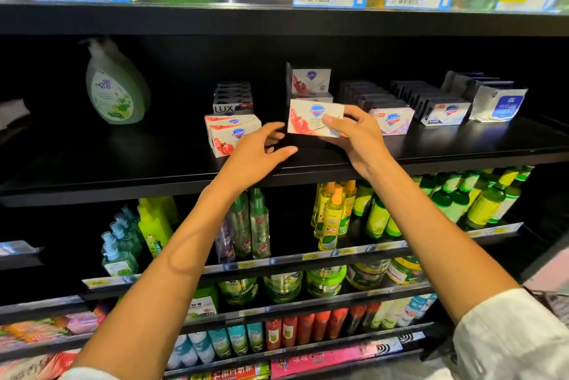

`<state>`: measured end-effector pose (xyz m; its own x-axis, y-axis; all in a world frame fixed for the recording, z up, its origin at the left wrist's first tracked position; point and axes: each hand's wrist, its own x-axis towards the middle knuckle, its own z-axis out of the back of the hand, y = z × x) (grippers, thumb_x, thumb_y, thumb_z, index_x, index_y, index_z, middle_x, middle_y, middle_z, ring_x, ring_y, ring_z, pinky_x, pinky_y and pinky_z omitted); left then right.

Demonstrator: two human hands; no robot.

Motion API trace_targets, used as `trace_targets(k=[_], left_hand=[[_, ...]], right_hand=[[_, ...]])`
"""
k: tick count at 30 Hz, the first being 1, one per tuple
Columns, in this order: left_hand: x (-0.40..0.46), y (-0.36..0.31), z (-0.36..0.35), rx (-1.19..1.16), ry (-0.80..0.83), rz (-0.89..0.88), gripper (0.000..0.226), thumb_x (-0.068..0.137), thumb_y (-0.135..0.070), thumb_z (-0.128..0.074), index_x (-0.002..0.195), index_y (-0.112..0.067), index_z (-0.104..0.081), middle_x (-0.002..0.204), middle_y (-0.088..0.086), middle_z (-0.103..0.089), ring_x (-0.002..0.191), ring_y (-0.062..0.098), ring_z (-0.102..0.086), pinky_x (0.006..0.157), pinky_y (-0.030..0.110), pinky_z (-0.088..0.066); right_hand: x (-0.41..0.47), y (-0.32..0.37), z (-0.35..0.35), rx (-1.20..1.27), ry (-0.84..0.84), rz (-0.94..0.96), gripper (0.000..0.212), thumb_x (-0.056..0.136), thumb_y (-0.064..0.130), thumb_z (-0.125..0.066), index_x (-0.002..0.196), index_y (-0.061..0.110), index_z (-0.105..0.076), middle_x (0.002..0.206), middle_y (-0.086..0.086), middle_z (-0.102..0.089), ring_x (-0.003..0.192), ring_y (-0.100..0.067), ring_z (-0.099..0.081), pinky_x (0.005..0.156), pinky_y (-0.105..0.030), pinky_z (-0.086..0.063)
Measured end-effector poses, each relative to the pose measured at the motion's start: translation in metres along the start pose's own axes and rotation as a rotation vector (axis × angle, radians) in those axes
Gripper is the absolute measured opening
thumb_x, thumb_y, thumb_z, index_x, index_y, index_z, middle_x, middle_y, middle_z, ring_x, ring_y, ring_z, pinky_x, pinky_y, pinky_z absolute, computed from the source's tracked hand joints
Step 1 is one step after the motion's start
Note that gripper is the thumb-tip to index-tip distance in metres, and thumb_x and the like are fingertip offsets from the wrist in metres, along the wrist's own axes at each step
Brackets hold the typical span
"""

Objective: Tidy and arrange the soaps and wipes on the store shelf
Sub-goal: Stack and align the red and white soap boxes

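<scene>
On the black middle shelf (431, 148), boxed soaps stand in short rows running from near to far: a LUX soap stack (233, 99) left of centre, a pink Safeguard box (392, 120) and a white Safeguard box (443, 113) to the right, and a wipes pack (500, 102) furthest right. Two pomegranate soap boxes (229, 133) sit stacked at the near left. A green hand-wash pump bottle (114, 87) stands far left. The right hand (354, 136) grips a red-and-white Safeguard soap box (311, 118) just above the shelf, its long axis left to right, printed face toward the camera. The left hand (258, 155) hovers beside it, fingers loosely spread, holding nothing.
</scene>
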<state>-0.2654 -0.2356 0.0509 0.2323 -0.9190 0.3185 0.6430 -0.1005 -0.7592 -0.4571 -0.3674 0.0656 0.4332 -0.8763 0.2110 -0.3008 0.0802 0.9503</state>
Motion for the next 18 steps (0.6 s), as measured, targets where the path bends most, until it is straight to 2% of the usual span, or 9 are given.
trace_targets(k=[2, 5, 8, 11, 14, 18], left_hand=[[0.003, 0.000, 0.001, -0.067, -0.039, 0.028, 0.047, 0.095, -0.029, -0.075, 0.138, -0.019, -0.058, 0.128, -0.005, -0.064, 0.118, 0.007, -0.062, 0.106, 0.022, -0.050], [0.011, -0.006, 0.001, -0.205, -0.044, 0.078, 0.049, 0.093, -0.027, -0.078, 0.137, -0.019, -0.059, 0.127, -0.003, -0.069, 0.113, 0.010, -0.069, 0.103, 0.035, -0.056], [0.018, -0.019, -0.005, -0.457, -0.021, 0.110, 0.048, 0.094, -0.018, -0.076, 0.139, -0.019, -0.057, 0.123, 0.005, -0.072, 0.113, 0.018, -0.071, 0.096, 0.042, -0.061], [0.020, -0.024, -0.012, -0.746, 0.024, 0.182, 0.038, 0.100, -0.020, -0.068, 0.136, -0.013, -0.058, 0.124, 0.014, -0.072, 0.114, 0.026, -0.072, 0.098, 0.049, -0.059], [0.021, -0.020, -0.012, -0.844, 0.055, 0.219, 0.039, 0.104, -0.028, -0.062, 0.135, -0.004, -0.060, 0.130, 0.016, -0.070, 0.119, 0.028, -0.070, 0.102, 0.052, -0.057], [0.021, -0.015, -0.007, -0.927, 0.061, 0.242, 0.038, 0.104, -0.023, -0.062, 0.134, 0.000, -0.060, 0.129, 0.016, -0.070, 0.120, 0.028, -0.070, 0.102, 0.053, -0.056]], right_hand=[[-0.001, -0.001, 0.002, -0.010, 0.011, 0.003, 0.032, 0.088, 0.005, -0.080, 0.117, 0.008, -0.067, 0.107, -0.011, -0.079, 0.105, -0.025, -0.076, 0.090, -0.040, -0.062], [-0.003, -0.002, 0.002, -0.027, 0.038, 0.017, 0.033, 0.088, 0.004, -0.079, 0.119, 0.008, -0.066, 0.108, -0.011, -0.079, 0.106, -0.025, -0.075, 0.091, -0.041, -0.062], [-0.005, 0.000, 0.001, -0.053, 0.054, 0.028, 0.034, 0.088, 0.002, -0.078, 0.118, 0.010, -0.065, 0.107, -0.009, -0.079, 0.104, -0.025, -0.076, 0.089, -0.039, -0.062], [-0.005, -0.001, 0.004, -0.082, 0.070, 0.038, 0.038, 0.087, 0.001, -0.079, 0.121, 0.010, -0.064, 0.111, -0.011, -0.078, 0.107, -0.027, -0.075, 0.094, -0.045, -0.060], [-0.006, -0.005, 0.005, -0.136, 0.106, 0.047, 0.043, 0.085, 0.001, -0.080, 0.125, 0.008, -0.063, 0.116, -0.014, -0.077, 0.111, -0.029, -0.074, 0.097, -0.049, -0.058], [-0.005, -0.004, 0.002, -0.163, 0.143, 0.038, 0.047, 0.087, 0.001, -0.079, 0.130, 0.006, -0.060, 0.119, -0.016, -0.075, 0.114, -0.028, -0.072, 0.099, -0.049, -0.057]])
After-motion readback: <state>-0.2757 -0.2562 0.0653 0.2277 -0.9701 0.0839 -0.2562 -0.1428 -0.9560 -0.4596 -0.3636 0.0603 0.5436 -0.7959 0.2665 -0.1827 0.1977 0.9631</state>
